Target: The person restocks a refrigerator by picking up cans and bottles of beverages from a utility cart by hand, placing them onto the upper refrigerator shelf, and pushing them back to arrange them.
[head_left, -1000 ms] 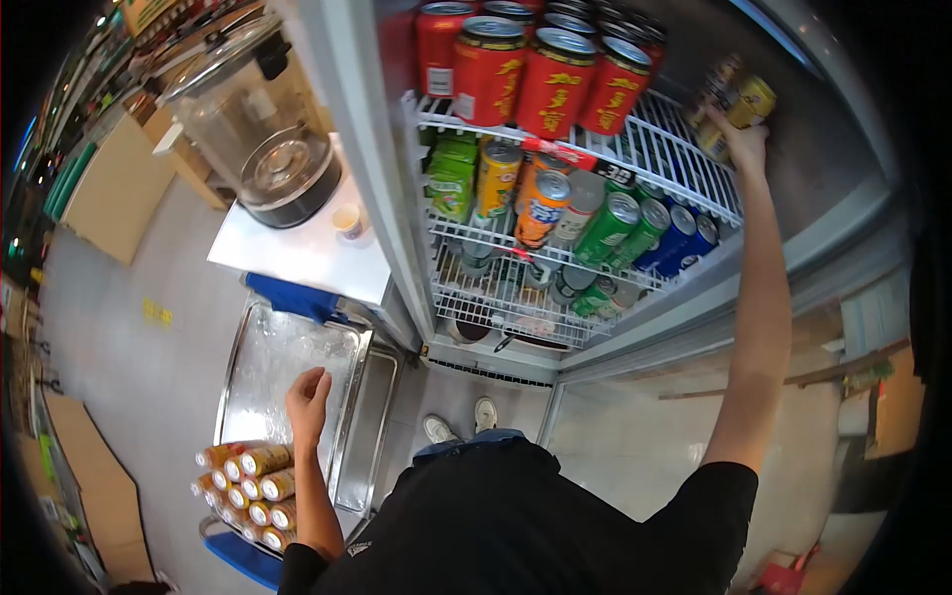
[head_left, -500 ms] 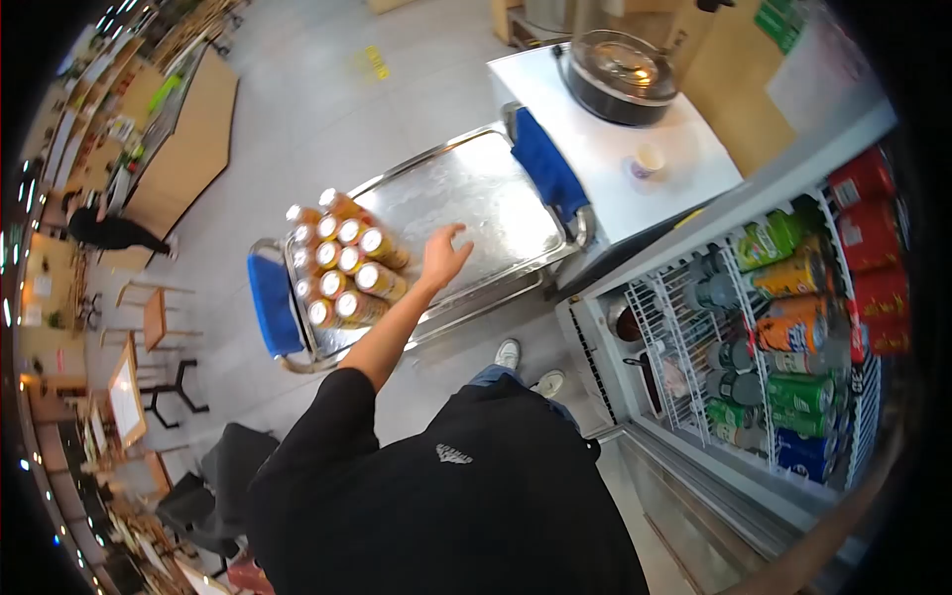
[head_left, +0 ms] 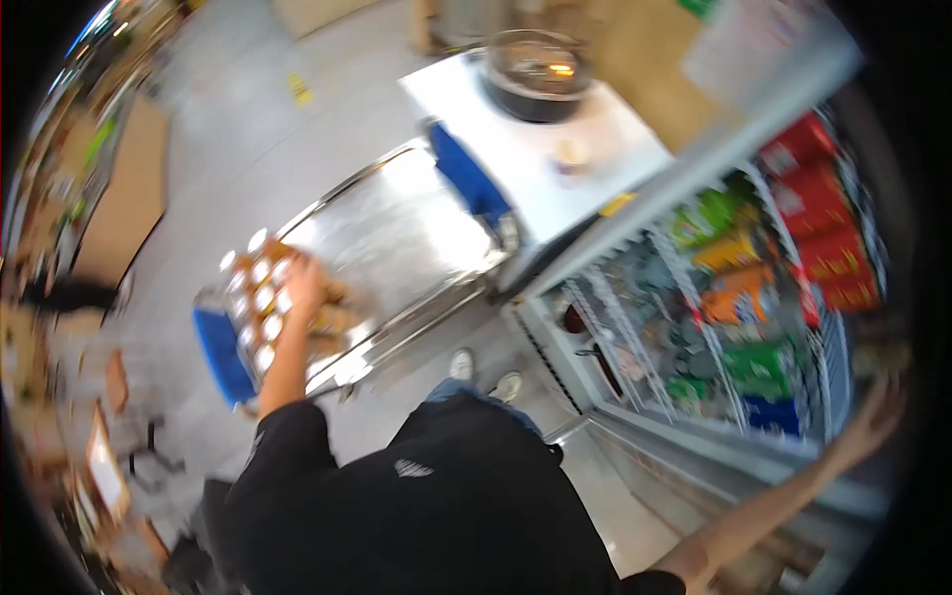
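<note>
My left hand (head_left: pixel 305 285) reaches down onto a group of orange-yellow drink bottles (head_left: pixel 266 297) with pale tops. Its fingers are among the tops, but blur hides whether they close round one. The bottles stand packed together at the left end of a shiny metal cart (head_left: pixel 382 223). At the far right, my right hand (head_left: pixel 878 412) is in shadow beside the front edge of an open drinks fridge (head_left: pixel 635 268); its grip is unclear. Inside the fridge, red cans (head_left: pixel 818 223), orange drinks (head_left: pixel 739 297) and green cans (head_left: pixel 759 367) sit on white wire racks.
Blue panels (head_left: pixel 226 357) mark the cart's ends. A white counter (head_left: pixel 526 169) bears a round dark appliance (head_left: pixel 535 84) and a paper cup (head_left: pixel 570 159). My shoes (head_left: pixel 462 364) are on the floor between cart and fridge. Another person (head_left: pixel 69 295) is far left, blurred.
My left hand has moved left from above the bare cart surface onto the bottles. My right hand has come into sight at the right. The whole view has shifted and blurred.
</note>
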Motion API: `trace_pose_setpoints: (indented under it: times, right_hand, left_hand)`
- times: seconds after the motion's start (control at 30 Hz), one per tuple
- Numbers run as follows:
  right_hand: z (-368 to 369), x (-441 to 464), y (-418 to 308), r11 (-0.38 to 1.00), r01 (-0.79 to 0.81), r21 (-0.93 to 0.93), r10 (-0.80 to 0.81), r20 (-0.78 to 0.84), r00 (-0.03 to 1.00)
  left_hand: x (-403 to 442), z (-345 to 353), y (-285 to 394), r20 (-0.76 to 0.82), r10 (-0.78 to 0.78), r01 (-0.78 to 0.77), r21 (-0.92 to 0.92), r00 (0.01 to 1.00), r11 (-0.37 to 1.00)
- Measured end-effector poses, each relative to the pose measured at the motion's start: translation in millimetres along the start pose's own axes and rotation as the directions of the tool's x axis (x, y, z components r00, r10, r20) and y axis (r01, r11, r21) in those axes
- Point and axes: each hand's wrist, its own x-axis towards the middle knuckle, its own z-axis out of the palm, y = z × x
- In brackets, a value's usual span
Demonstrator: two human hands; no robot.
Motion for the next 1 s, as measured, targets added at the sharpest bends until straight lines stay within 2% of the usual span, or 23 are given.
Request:
trace_pose_setpoints:
  times: [0.03, 0.07, 0.1, 0.13, 0.17, 0.2, 0.23, 0.27, 0.3, 0.33, 0.43, 0.53, 0.63, 0.67, 0.77, 0.87, 0.9, 0.93, 0.97, 1.0]
  right_hand:
    - [-7.7, 1.1, 25.7, 0.991, 0.109, 0.076, -0.117, 0.115, 0.986]
    - [-4.2, -14.3, 7.1, 0.99, 0.04, 0.132, -0.055, 0.112, 0.992]
    - [-0.1, -25.8, -8.4, 0.973, 0.033, 0.23, -0.067, 0.141, 0.988]
    - [1.2, -35.0, -25.3, 0.974, 0.0, 0.227, -0.038, 0.164, 0.986]
    - [1.2, -45.6, -35.4, 0.973, -0.016, 0.231, -0.039, 0.23, 0.972]
    - [1.5, -54.2, -45.9, 0.969, -0.035, 0.245, -0.04, 0.297, 0.954]
    - [-0.9, -60.3, -56.2, 0.972, 0.01, 0.233, -0.099, 0.376, 0.921]
    - [-1.3, -66.5, -66.5, 0.972, 0.051, 0.229, -0.154, 0.459, 0.875]
    - [1.3, -71.4, -80.5, 0.969, 0.08, 0.233, -0.196, 0.534, 0.822]
    - [4.6, -74.4, -93.6, 0.964, 0.11, 0.244, -0.24, 0.607, 0.757]
    - [27.5, -95.1, -108.2, 0.905, 0.141, 0.401, -0.4, 0.692, 0.601]
    - [51.1, -121.3, -134.2, 0.811, 0.183, 0.556, -0.57, 0.678, 0.465]
    - [62.3, -148.9, -156.8, 0.771, 0.205, 0.603, -0.62, 0.636, 0.46]
    - [62.5, -153.5, -154.7, 0.788, 0.193, 0.584, -0.592, 0.635, 0.496]
    - [52.9, -156.0, -145.8, 0.857, 0.181, 0.482, -0.482, 0.626, 0.613]
    - [37.5, -139.1, -115.7, 0.901, 0.328, 0.284, -0.418, 0.368, 0.831]
    - [26.1, -126.6, -106.3, 0.967, 0.201, 0.158, -0.24, 0.295, 0.925]
    - [15.1, -108.5, -97.0, 0.998, 0.055, 0.045, -0.062, 0.196, 0.979]
    - [12.4, -89.0, -83.7, 0.999, -0.005, 0.041, 0.005, 0.005, 1.0]
    - [10.9, -68.9, -70.3, 0.997, -0.065, 0.048, 0.073, -0.187, 0.98]
  left_hand:
    - [3.2, -16.0, 0.7, 0.055, -0.012, 0.019, -0.126, 0.998, 0.992]
    - [8.6, -24.1, -2.9, 0.105, 0.03, -0.01, -0.185, 0.994, 0.983]
    - [14.0, -29.5, -10.0, 0.186, 0.077, -0.036, -0.213, 0.98, 0.976]
    - [24.4, -71.0, 10.0, 0.281, 0.093, -0.059, -0.127, 0.955, 0.99]
    - [25.4, -54.8, 2.3, 0.185, 0.154, -0.118, -0.189, 0.971, 0.975]
    - [32.2, -47.7, 1.3, 0.242, 0.126, -0.07, -0.229, 0.962, 0.971]
    - [40.1, -98.4, 34.7, 0.262, 0.101, -0.047, -0.204, 0.96, 0.978]
    - [47.3, -111.0, 48.1, 0.243, 0.061, 0.033, -0.361, 0.968, 0.932]
    - [53.5, -163.3, 85.2, 0.251, 0.055, 0.061, -0.432, 0.966, 0.9]
    - [57.7, -196.0, 108.4, 0.234, 0.093, 0.032, -0.48, 0.968, 0.877]
    - [65.3, -279.7, 181.1, 0.036, 0.348, -0.234, -0.675, 0.937, 0.7]
    - [66.4, -343.9, 257.7, -0.207, 0.523, -0.469, -0.768, 0.827, 0.437]
    - [58.4, -390.2, 324.8, -0.376, 0.591, -0.563, -0.81, 0.714, 0.164]
    - [57.0, -400.7, 344.1, -0.449, 0.603, -0.596, -0.801, 0.66, 0.056]
    - [50.5, -408.9, 385.1, -0.438, 0.604, -0.463, -0.877, 0.666, -0.125]
    - [53.0, -410.9, 396.3, -0.525, 0.515, -0.444, -0.85, 0.678, -0.282]
    - [57.0, -407.0, 387.4, -0.49, 0.569, -0.463, -0.862, 0.66, -0.204]
    - [61.5, -396.6, 377.4, -0.418, 0.59, -0.417, -0.897, 0.69, -0.148]
    - [65.0, -379.0, 366.1, -0.341, 0.61, -0.366, -0.926, 0.716, -0.089]
    - [67.4, -360.8, 353.8, -0.261, 0.626, -0.314, -0.949, 0.735, -0.028]
